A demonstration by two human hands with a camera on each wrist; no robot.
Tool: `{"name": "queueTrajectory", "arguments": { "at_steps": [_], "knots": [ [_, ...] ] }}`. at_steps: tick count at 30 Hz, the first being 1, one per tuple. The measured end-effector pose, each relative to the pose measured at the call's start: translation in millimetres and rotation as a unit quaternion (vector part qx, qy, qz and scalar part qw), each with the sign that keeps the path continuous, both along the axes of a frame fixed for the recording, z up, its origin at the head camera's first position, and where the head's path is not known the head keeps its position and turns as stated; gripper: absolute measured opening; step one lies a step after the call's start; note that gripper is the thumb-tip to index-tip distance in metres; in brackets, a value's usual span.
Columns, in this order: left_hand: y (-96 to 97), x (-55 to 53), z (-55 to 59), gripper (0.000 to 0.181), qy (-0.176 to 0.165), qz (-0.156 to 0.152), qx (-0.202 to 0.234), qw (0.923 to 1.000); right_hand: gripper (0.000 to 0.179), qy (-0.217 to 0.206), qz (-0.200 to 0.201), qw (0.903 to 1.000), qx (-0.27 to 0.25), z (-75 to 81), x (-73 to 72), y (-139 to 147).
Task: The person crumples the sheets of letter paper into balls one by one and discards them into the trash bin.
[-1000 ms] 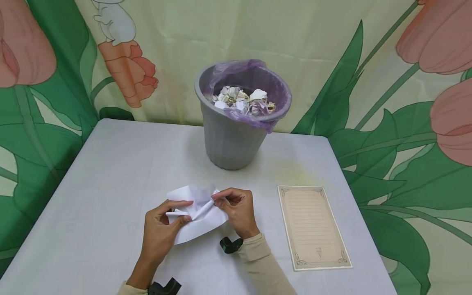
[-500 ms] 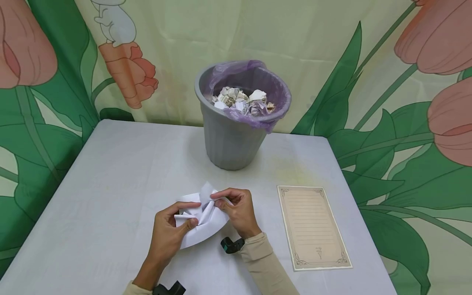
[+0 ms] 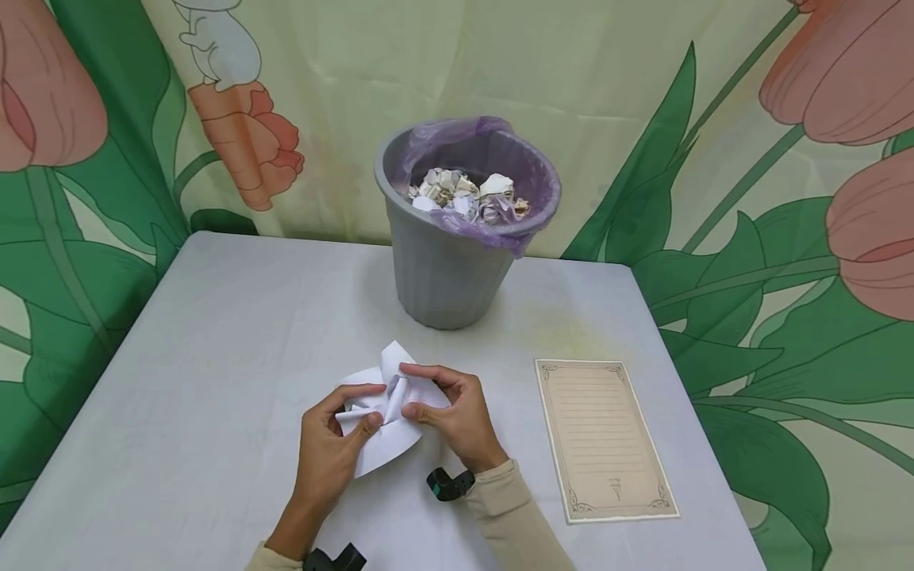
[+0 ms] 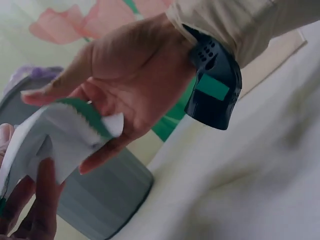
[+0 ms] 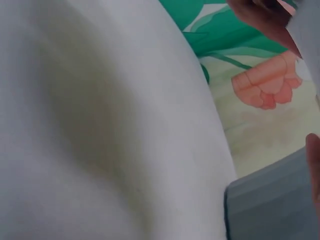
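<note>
A white sheet of paper (image 3: 382, 452), creased and gathered in the middle, is between both hands above the table. In the head view my left hand (image 3: 328, 448) pinches its left part between thumb and index finger. My right hand (image 3: 460, 416) holds the right part, the index finger on the upper folds and the thumb lower down. A green patch shows on the paper (image 4: 65, 135) in the left wrist view, where the left fingers (image 4: 45, 200) press from below. The right wrist view catches only a corner of the paper (image 5: 307, 37).
Behind the hands stands a grey bin (image 3: 450, 277) with a purple liner (image 3: 528, 170), holding crumpled paper (image 3: 457, 186). A lined beige sheet with an ornate border (image 3: 607, 440) lies on the right of the white-covered table (image 3: 214, 357). A floral curtain (image 3: 343, 79) hangs behind.
My left hand has moved right, closer to the right hand, and the paper is more bunched. The right thumb and index finger have spread apart and shifted slightly left on the paper.
</note>
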State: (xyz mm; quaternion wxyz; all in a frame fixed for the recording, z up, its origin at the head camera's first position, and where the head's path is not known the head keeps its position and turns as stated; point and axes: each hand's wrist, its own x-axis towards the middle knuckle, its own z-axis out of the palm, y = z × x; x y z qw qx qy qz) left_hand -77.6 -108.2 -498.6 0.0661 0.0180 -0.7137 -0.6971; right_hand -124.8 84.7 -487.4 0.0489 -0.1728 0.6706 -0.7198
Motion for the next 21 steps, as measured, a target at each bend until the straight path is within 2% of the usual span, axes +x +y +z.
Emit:
{"name": "queueTrajectory", "arguments": {
  "at_steps": [3,6,14,21],
  "knots": [
    [2.9,-0.4,1.2,0.035,0.013,0.022,0.001,0.9997,0.068,0.023,0.017,0.9994,0.019,-1.0,4.1,-5],
    [6.0,-0.7,2.9,0.036,0.028,0.038,0.010,0.9988,0.074,0.025,0.017,0.9993,0.019,-2.6,7.8,-11],
    [11.3,-1.0,6.0,0.037,0.064,0.079,0.023,0.9946,0.072,0.033,0.007,0.9990,-0.028,-5.8,14.0,-19],
    [12.9,-1.7,6.7,0.025,0.080,0.109,0.030,0.9903,0.061,0.068,-0.007,0.9968,-0.041,-9.5,17.7,-27]
  ]
}}
